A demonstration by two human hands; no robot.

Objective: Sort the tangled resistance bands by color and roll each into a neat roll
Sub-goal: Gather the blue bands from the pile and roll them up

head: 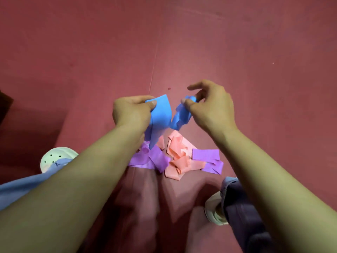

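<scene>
Left hand (131, 110) grasps the flat end of the blue band (161, 115) between thumb and fingers (151, 103). Right hand (211, 108) pinches its crumpled end. The band is held above the floor (182, 42).

Risk: its tail hangs to 6 o'clock onto the purple band (155, 157). A pull may drag that and the pink band (179, 156) into a tighter knot.

White shoe (52, 157) at 8 o'clock, second shoe (213, 210) at 5 o'clock; neither obstructs.

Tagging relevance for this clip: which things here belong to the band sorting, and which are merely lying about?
Job: blue band, pinched by left hand and right hand; purple band and pink band, tangled on the floor.
Not part: white shoes, trouser legs.
</scene>
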